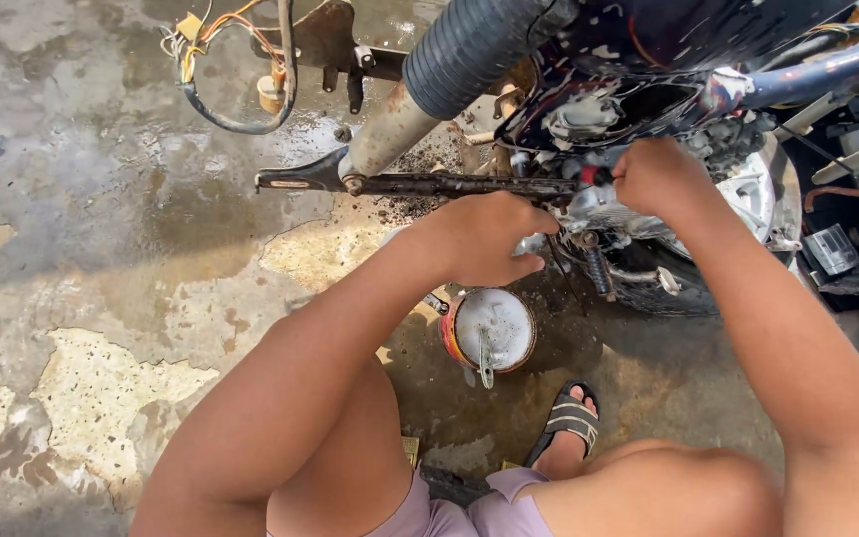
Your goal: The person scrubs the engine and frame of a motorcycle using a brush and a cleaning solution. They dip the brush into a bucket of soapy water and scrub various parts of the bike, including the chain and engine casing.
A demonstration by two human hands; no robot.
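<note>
A tin (489,333) sits on the floor (82,249) below the motorcycle engine (648,214); a wire bundle (226,60) lies far left.

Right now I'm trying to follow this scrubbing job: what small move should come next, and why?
Probably a short brush stroke by the right hand along the soapy engine parts, because it grips a red-tipped tool against them. The left hand looks braced on the dirty bar. The foamy tin sits below for re-dipping.

single head view, looking steeply down, close over engine (638,214), wet floor (82,199)
</note>
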